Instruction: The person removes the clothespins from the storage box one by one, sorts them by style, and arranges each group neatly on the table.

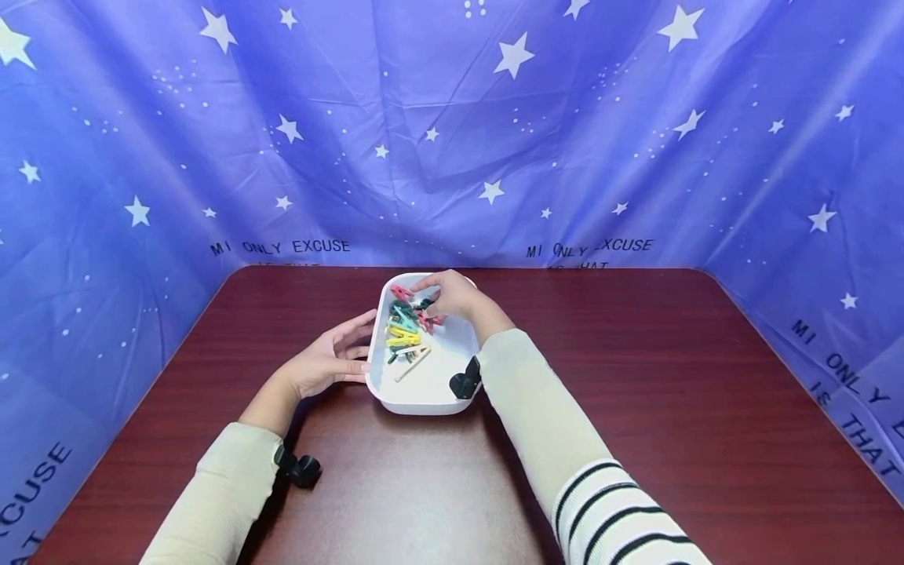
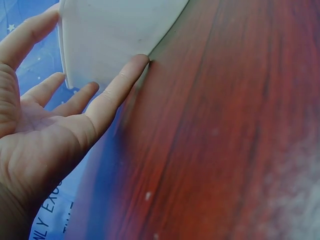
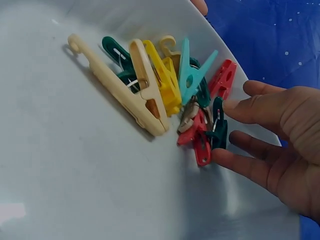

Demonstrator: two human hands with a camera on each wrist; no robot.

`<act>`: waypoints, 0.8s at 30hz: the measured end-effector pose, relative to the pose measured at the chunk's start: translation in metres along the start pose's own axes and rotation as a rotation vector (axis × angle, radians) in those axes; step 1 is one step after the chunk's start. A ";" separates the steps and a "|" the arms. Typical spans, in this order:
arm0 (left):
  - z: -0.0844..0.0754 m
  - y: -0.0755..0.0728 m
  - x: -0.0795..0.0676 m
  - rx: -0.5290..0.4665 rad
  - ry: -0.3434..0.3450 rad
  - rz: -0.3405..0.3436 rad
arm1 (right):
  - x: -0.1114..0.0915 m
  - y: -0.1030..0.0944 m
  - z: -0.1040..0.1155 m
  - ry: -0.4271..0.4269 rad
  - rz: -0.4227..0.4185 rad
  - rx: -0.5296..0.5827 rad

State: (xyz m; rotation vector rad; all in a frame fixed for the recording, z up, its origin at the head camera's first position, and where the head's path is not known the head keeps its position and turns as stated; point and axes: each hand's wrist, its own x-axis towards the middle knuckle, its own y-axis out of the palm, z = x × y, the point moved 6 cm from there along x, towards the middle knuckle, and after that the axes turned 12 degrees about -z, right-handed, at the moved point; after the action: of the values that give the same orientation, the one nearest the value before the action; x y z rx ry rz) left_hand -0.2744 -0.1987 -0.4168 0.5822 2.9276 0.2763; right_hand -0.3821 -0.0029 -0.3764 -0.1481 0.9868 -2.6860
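A white tray (image 1: 424, 407) holds several clothespins in a heap on its left side. My left hand (image 1: 328, 362) touches the tray's left wall with spread fingers; in the left wrist view one fingertip (image 2: 135, 65) meets the wall near the table. My right hand (image 1: 453, 297) reaches into the tray's far part. Its fingers stand apart around a dark green clothespin (image 3: 218, 125), fingertips close to both ends; a firm grip does not show. Beside it lie red clothespins (image 3: 201, 145), a turquoise one (image 3: 187, 75), a yellow one (image 3: 167, 82) and a large cream one (image 3: 120, 95).
The tray stands on a dark red wooden table (image 1: 636, 408). A blue star-printed curtain (image 1: 452, 157) surrounds the table's back and sides. A black wrist mount (image 1: 464, 382) on the right sleeve overlaps the tray's near right corner; another black mount (image 1: 300, 469) is on the left sleeve.
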 end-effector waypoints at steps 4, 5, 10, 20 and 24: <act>0.000 0.000 0.000 0.004 0.002 -0.002 | 0.003 0.006 0.001 -0.054 0.007 -0.037; 0.000 0.000 0.000 0.003 0.000 -0.003 | 0.003 0.008 0.001 -0.065 0.010 -0.053; 0.001 0.000 0.000 -0.008 -0.009 -0.009 | 0.007 0.014 -0.002 -0.081 0.007 -0.121; 0.000 0.000 -0.001 -0.017 0.001 -0.010 | 0.010 0.011 -0.004 -0.062 -0.064 -0.177; 0.002 -0.001 -0.001 -0.019 0.011 -0.010 | 0.010 0.011 -0.004 -0.040 -0.091 -0.170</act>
State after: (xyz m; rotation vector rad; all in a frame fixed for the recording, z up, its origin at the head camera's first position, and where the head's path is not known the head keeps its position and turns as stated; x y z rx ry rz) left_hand -0.2740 -0.1996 -0.4185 0.5655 2.9341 0.3071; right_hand -0.3898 -0.0110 -0.3867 -0.2856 1.2239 -2.6653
